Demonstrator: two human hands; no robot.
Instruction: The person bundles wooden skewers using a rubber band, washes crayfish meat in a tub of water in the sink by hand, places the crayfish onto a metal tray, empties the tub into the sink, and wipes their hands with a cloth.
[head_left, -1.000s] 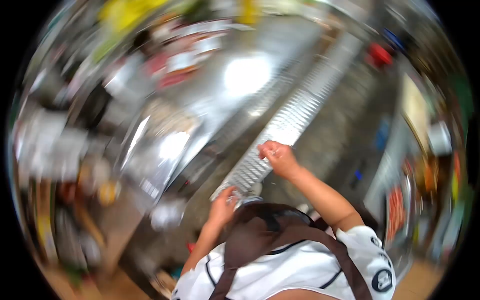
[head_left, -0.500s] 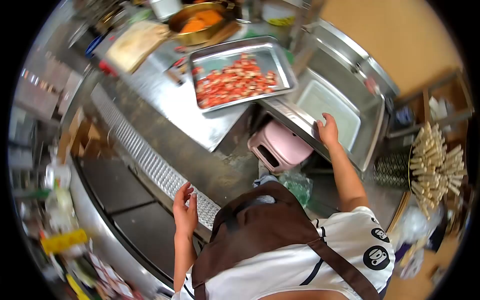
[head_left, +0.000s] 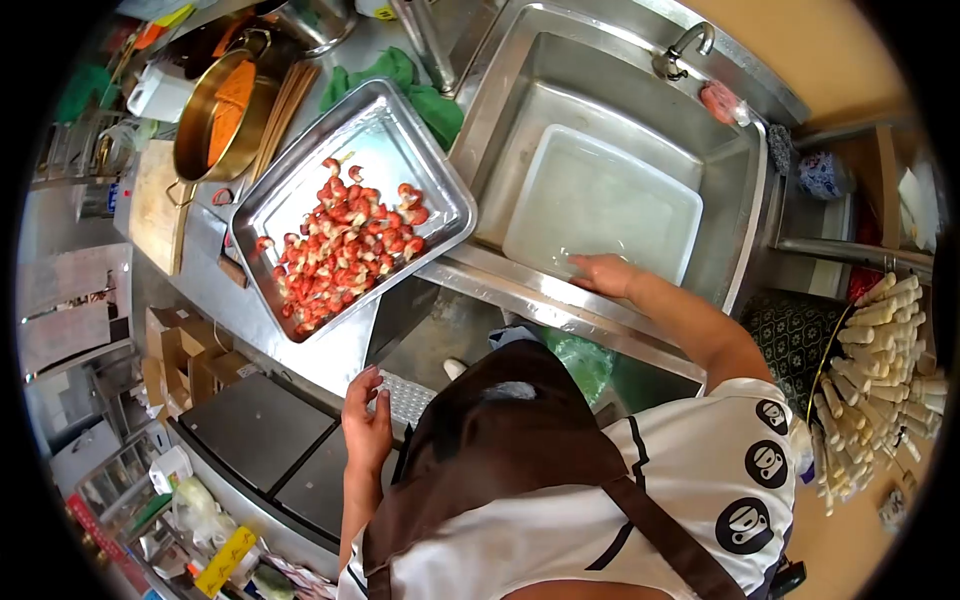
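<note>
My right hand reaches over the front rim of the steel sink, fingers stretched out and nothing held. Its fingertips are at the near edge of a white plastic tub of water; whether they touch the water I cannot tell. Near my apron, my left hand hangs empty with the fingers apart. On the counter left of the sink lies a metal tray of red-and-white pieces that look like crayfish tails.
A faucet rises at the sink's back, beside a pink bundle. Left of the tray are a brass pot and a cutting board. A green cloth lies behind it. A patterned container of pale sticks stands right.
The view has turned and closed in on the sink. My right hand has moved from above the sink's front edge to the tub. The pink stool is out of sight.
</note>
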